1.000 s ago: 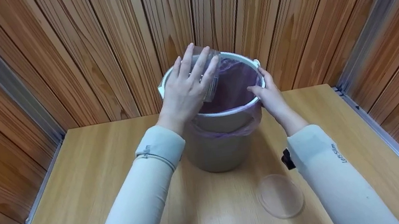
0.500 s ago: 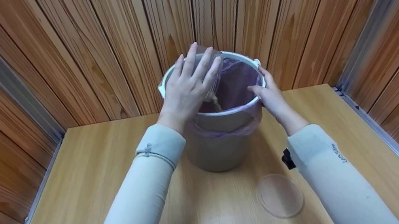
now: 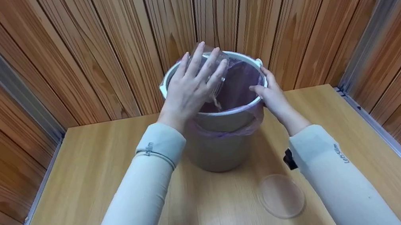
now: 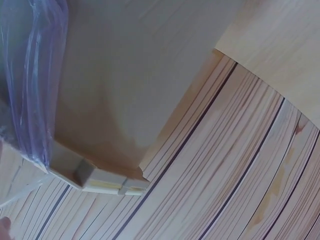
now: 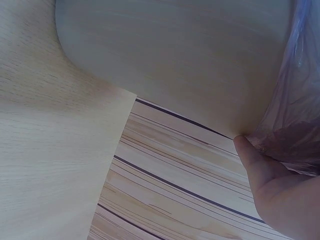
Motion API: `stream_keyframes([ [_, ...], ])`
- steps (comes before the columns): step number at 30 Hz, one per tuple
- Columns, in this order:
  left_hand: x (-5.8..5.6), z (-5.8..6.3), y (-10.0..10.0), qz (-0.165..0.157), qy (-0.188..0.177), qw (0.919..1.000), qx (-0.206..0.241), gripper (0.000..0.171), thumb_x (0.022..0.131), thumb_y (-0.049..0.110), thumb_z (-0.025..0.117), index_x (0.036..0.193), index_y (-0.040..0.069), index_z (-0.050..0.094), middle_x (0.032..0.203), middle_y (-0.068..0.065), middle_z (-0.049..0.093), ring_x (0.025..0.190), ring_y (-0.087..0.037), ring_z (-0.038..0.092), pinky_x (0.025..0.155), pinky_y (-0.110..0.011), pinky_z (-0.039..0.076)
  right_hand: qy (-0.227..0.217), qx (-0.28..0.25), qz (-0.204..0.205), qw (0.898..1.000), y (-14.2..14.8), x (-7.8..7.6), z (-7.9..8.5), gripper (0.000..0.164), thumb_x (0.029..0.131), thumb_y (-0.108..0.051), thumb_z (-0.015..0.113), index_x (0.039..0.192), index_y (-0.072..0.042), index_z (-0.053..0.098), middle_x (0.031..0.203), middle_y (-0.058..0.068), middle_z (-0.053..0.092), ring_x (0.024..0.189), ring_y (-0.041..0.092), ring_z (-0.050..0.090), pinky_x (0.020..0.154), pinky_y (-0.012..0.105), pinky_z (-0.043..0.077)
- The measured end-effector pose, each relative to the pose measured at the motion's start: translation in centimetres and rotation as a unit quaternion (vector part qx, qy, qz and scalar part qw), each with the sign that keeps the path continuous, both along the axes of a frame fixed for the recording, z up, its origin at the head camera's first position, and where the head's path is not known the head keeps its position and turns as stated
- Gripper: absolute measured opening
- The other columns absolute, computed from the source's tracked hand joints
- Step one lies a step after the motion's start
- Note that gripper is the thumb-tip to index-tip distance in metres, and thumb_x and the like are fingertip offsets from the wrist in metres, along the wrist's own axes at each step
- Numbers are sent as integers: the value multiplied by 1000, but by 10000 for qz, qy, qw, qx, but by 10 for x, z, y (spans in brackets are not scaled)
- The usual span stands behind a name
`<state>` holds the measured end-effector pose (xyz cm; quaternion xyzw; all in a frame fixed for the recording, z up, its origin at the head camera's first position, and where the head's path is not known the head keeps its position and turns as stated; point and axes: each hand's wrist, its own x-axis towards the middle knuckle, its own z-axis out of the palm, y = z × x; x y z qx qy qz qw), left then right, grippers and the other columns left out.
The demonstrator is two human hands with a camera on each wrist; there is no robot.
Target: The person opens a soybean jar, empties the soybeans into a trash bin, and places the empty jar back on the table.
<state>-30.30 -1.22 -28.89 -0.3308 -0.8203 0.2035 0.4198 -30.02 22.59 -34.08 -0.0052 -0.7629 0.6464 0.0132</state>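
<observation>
A grey bin (image 3: 214, 150) with a white rim and a purple liner (image 3: 239, 78) stands on the wooden table (image 3: 86, 179) against the back wall. My left hand (image 3: 190, 86) grips a clear plastic container (image 3: 217, 87), tipped mouth-down over the bin's left side. A thin brownish stream (image 3: 217, 103) falls from it into the liner. My right hand (image 3: 272, 95) grips the bin's rim on the right, its thumb (image 5: 255, 165) pressing the liner (image 5: 295, 120) against the wall. The left wrist view shows the bin's outer wall (image 4: 130, 75) and a side lug (image 4: 100, 180).
A clear round lid (image 3: 281, 196) lies flat on the table in front of the bin, beside my right forearm. Wooden slat walls (image 3: 101, 43) close in the table at the back and on both sides.
The left hand has tipped the container further and shifted slightly right over the bin. A brownish stream now runs out of it. The right hand has stayed on the rim.
</observation>
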Motion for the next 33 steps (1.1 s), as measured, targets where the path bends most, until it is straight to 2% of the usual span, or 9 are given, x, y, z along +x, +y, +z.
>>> stream_keyframes([
  [7, -3, -1, -4, -109, 234, 9996, 103, 55, 100, 14, 52, 150, 28, 33, 158, -8, 36, 147, -30, 34, 113, -40, 42, 12, 11, 6, 10000, 0, 1, 0, 81, 95, -17, 47, 160, -17, -1, 166, 16, 4, 149, 36, 23, 119, 54, 29],
  [10, -4, -2, -5, -171, 366, 9990, 182, 54, 100, 14, 53, 149, 27, 35, 154, -10, 40, 146, -29, 37, 112, -39, 43, -34, 16, -13, 10000, -1, 1, 1, 80, 95, -18, 47, 160, -18, 0, 166, 16, 5, 149, 36, 23, 119, 54, 28],
  [14, -3, -1, -6, -52, 285, 9995, 92, 57, 100, 13, 51, 153, 22, 32, 156, -9, 39, 146, -29, 35, 115, -37, 40, -41, 18, -42, 10000, -1, 1, 1, 80, 95, -18, 47, 160, -19, 1, 166, 16, 5, 149, 35, 23, 120, 53, 28],
  [18, -1, 2, -8, 3, 77, 9999, -126, 56, 102, 13, 46, 155, 17, 29, 160, -10, 34, 149, -29, 31, 119, -38, 35, -21, 10, -43, 10000, -1, 2, 0, 80, 95, -18, 48, 160, -18, 1, 166, 15, 6, 149, 35, 24, 119, 52, 28],
  [21, -1, 5, -9, 46, 95, 9992, -386, 54, 104, 16, 42, 155, 15, 28, 161, -9, 32, 149, -29, 30, 120, -39, 32, -1, -9, -19, 10000, 0, 2, 0, 80, 94, -18, 47, 160, -18, 1, 166, 16, 5, 148, 36, 25, 119, 53, 29],
  [27, 2, 10, -9, 354, 121, 9948, -944, 62, 102, 20, 48, 158, 20, 21, 164, -5, 26, 152, -27, 24, 122, -40, 29, 27, 50, -13, 10000, 0, 3, 0, 78, 96, -18, 46, 160, -19, 1, 165, 17, 6, 147, 37, 26, 119, 53, 30],
  [33, 3, 12, -7, 322, -66, 9923, -1193, 62, 103, 17, 47, 158, 24, 20, 165, -5, 24, 153, -28, 21, 121, -43, 29, 31, 47, -24, 10000, 0, 3, 0, 78, 96, -19, 47, 160, -19, 2, 165, 16, 6, 148, 37, 26, 119, 53, 29],
])
